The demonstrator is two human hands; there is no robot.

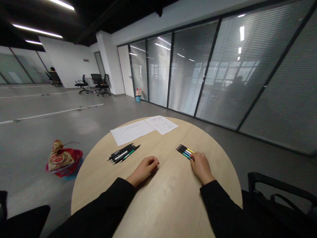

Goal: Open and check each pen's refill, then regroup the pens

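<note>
My left hand (146,168) rests on the round wooden table (168,201) with its fingers curled in, and nothing shows in it. To its left lies a loose pile of pens (122,154), mostly black, one with a white barrel and one with green. On the right side, my right hand (201,166) is closed at the near end of a neat row of pens (183,150) lying side by side. Yellow, white, blue and green barrels show in that row. The fingertips grip the nearest pen, a green one; its near end is hidden by the hand.
Two printed paper sheets (132,131) lie at the table's far edge. A red and blue basket (71,165) holding a bag stands on the floor at left. Black chair parts (279,186) flank the table. Farther off are office chairs (97,82) and a glass partition (193,66).
</note>
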